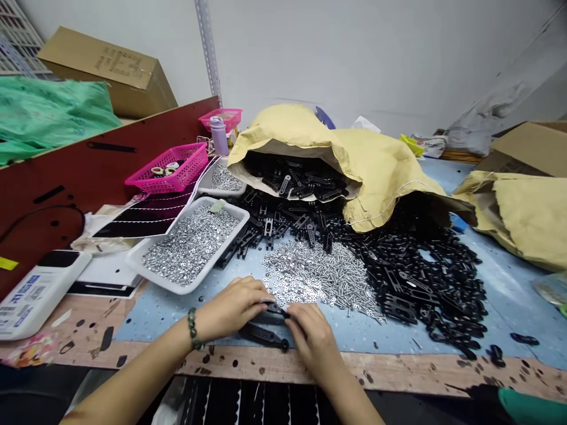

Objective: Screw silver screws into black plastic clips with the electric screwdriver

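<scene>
My left hand [234, 308] has its fingers closed on the left end of a small black plastic part [273, 308]. The right end of that part is pinched by my right hand [312, 333]. Just below lies another black part [264, 335] on the blue mat, near the table's front edge. Behind my hands is a pile of silver nuts [292, 274] and screws [345, 277]. Black plastic parts [425, 289] are heaped to the right of the screws.
A white tray of nuts [245, 213] stands at the left, near a pink basket [166, 187] and a white scale [39, 295]. Yellow sacks [292, 127] with black parts lie behind the piles. Cardboard boxes [106, 71] and a purple bottle [219, 137] stand farther back.
</scene>
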Action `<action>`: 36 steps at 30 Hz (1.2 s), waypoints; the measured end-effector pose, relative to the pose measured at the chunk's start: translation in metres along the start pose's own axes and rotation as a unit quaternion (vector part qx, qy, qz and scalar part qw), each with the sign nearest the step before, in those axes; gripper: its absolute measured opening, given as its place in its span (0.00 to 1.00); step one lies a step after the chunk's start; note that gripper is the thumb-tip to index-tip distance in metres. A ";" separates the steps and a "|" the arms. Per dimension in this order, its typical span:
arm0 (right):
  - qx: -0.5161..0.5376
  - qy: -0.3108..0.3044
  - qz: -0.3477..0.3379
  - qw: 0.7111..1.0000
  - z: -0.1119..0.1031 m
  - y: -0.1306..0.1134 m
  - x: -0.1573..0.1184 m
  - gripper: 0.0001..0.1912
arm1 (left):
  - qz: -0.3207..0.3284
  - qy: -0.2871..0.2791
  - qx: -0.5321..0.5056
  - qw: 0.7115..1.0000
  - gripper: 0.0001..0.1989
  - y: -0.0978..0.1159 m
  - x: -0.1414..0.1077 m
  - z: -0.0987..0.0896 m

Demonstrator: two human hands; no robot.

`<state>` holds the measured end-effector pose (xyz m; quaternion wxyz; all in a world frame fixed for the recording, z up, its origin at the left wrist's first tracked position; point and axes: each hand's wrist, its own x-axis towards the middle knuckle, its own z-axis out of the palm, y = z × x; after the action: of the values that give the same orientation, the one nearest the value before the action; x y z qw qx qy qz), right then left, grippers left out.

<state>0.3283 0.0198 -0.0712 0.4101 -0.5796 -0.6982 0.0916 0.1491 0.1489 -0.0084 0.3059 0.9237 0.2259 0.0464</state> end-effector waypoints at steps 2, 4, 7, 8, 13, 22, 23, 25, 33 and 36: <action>-0.039 0.001 0.010 0.999 0.007 0.002 0.010 0.11 | -0.018 0.014 0.000 1.000 0.11 -0.008 -0.004 -0.009; -0.081 -0.017 0.012 0.996 0.013 0.007 0.019 0.06 | -0.037 0.032 -0.013 0.999 0.12 -0.015 -0.010 -0.016; -0.118 -0.017 0.026 0.992 0.011 0.015 0.028 0.04 | -0.044 0.045 -0.043 0.997 0.11 -0.018 -0.014 -0.017; -0.115 0.002 0.037 0.993 0.007 0.017 0.028 0.04 | -0.041 0.040 -0.050 0.997 0.11 -0.017 -0.014 -0.014; -0.005 -0.038 0.020 0.999 -0.018 0.012 0.011 0.09 | -0.012 -0.012 -0.050 0.999 0.10 -0.004 -0.003 0.013; 0.008 -0.069 0.005 0.998 -0.004 0.008 -0.024 0.12 | -0.012 -0.029 -0.041 0.999 0.09 -0.001 0.003 0.026; 0.008 -0.061 0.012 0.998 -0.004 0.008 -0.025 0.12 | -0.012 -0.034 -0.036 0.999 0.09 0.000 0.003 0.026; 0.001 -0.051 0.009 0.999 -0.005 0.008 -0.024 0.12 | -0.014 -0.041 -0.028 0.999 0.09 0.000 0.003 0.026; 0.029 -0.047 0.003 0.998 -0.004 0.008 -0.022 0.12 | -0.013 -0.037 0.003 0.999 0.09 0.002 0.009 0.022; 0.040 -0.034 -0.007 0.999 -0.005 0.008 -0.024 0.11 | 0.007 -0.039 0.028 0.999 0.09 0.007 0.013 0.017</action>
<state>0.3375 -0.0008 -0.0844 0.4095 -0.5546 -0.7115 0.1361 0.1676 0.1405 -0.0188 0.2879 0.9346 0.2086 0.0064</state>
